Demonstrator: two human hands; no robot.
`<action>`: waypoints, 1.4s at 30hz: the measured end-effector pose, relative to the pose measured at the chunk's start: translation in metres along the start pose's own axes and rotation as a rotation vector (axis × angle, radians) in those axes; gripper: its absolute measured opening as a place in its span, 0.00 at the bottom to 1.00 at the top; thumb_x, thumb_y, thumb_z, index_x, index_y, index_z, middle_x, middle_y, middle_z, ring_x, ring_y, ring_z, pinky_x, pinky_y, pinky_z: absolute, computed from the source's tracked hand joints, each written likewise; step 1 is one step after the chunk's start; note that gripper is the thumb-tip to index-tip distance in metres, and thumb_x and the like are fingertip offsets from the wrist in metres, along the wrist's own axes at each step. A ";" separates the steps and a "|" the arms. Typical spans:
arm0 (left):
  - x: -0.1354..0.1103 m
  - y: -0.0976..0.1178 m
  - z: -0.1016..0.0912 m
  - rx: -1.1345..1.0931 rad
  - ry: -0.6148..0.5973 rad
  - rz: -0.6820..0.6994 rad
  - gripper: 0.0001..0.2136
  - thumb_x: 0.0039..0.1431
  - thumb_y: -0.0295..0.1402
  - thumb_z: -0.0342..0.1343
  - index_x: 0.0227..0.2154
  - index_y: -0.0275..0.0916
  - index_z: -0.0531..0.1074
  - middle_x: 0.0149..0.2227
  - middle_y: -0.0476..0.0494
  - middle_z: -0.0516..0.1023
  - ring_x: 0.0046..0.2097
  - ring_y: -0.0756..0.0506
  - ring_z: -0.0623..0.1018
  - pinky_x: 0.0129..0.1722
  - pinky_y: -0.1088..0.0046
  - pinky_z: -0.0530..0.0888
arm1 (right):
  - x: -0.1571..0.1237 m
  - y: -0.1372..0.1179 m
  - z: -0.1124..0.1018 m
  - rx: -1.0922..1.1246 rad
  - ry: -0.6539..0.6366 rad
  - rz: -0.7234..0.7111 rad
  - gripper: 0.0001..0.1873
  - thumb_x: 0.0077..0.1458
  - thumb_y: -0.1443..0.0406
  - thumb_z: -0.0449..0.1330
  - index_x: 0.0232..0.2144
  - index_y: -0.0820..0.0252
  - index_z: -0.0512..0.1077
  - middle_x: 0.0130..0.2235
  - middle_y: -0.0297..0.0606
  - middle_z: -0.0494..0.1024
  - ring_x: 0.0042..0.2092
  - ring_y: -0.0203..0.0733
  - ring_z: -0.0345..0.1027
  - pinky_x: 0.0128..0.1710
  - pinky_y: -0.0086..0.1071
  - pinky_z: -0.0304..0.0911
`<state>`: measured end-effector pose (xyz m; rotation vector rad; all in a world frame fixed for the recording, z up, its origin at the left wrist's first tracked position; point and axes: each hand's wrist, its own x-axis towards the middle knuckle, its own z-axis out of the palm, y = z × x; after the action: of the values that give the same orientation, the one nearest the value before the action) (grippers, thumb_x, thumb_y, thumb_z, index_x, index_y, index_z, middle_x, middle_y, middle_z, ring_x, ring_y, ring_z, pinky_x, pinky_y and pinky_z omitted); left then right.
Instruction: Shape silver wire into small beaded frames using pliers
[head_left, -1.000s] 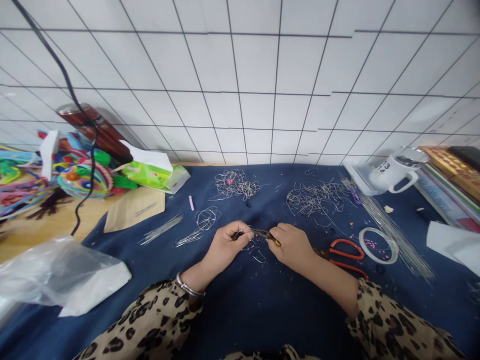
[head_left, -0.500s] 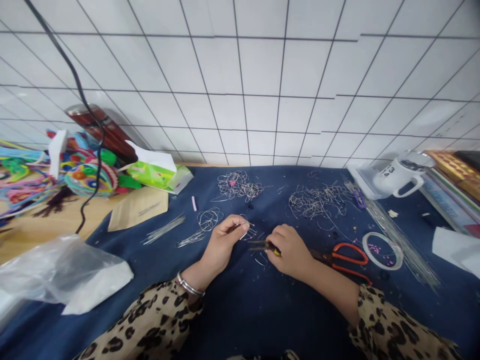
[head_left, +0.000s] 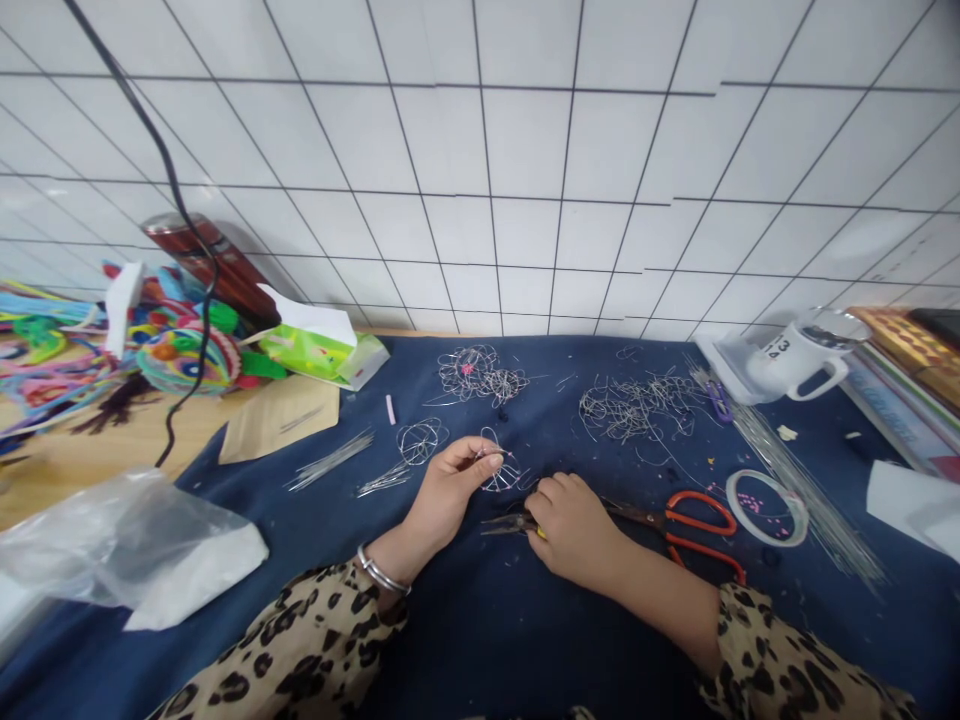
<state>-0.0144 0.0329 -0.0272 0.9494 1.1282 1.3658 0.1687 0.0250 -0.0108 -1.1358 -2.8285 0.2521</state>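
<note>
Between thumb and fingers, my left hand pinches a small round wire piece with tiny pink beads on it. My right hand is closed over the handles of a pair of pliers. The jaws point left, low over the cloth and just below the wire piece, apart from it. Most of the handles is hidden by my fingers; a bit of yellow shows. Behind my right hand lie scissors with orange-red handles. Left of my left hand are a coiled wire ring and short wires.
Tangled wire heaps lie toward the wall on the dark blue cloth. A clear ring dish with pink beads, long straight wires and a white mug are right. A plastic bag sits at left.
My left hand has turned the wire piece so its round face shows more. My right hand and the pliers have moved slightly down, away from it.
</note>
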 end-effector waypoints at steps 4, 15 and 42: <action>0.001 -0.001 -0.001 0.015 0.010 0.006 0.07 0.47 0.30 0.62 0.30 0.37 0.72 0.30 0.50 0.72 0.33 0.51 0.69 0.36 0.75 0.66 | -0.003 -0.005 -0.005 -0.055 -0.038 0.028 0.06 0.51 0.65 0.55 0.32 0.63 0.69 0.34 0.43 0.70 0.38 0.46 0.61 0.38 0.39 0.54; 0.002 -0.002 -0.001 0.052 0.017 0.040 0.06 0.48 0.30 0.62 0.29 0.36 0.72 0.30 0.50 0.72 0.33 0.52 0.69 0.36 0.76 0.66 | -0.003 -0.004 -0.004 -0.060 -0.099 0.073 0.05 0.50 0.67 0.55 0.31 0.64 0.69 0.33 0.44 0.72 0.36 0.46 0.64 0.36 0.37 0.56; 0.000 0.000 0.001 0.077 0.038 0.053 0.07 0.47 0.32 0.62 0.28 0.36 0.71 0.28 0.50 0.71 0.30 0.51 0.68 0.34 0.75 0.66 | -0.005 -0.006 0.012 -0.170 0.067 -0.087 0.04 0.52 0.71 0.52 0.30 0.63 0.67 0.30 0.43 0.69 0.35 0.46 0.61 0.33 0.38 0.54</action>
<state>-0.0135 0.0333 -0.0271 1.0192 1.1990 1.3964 0.1660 0.0157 -0.0213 -1.0245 -2.8760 -0.0332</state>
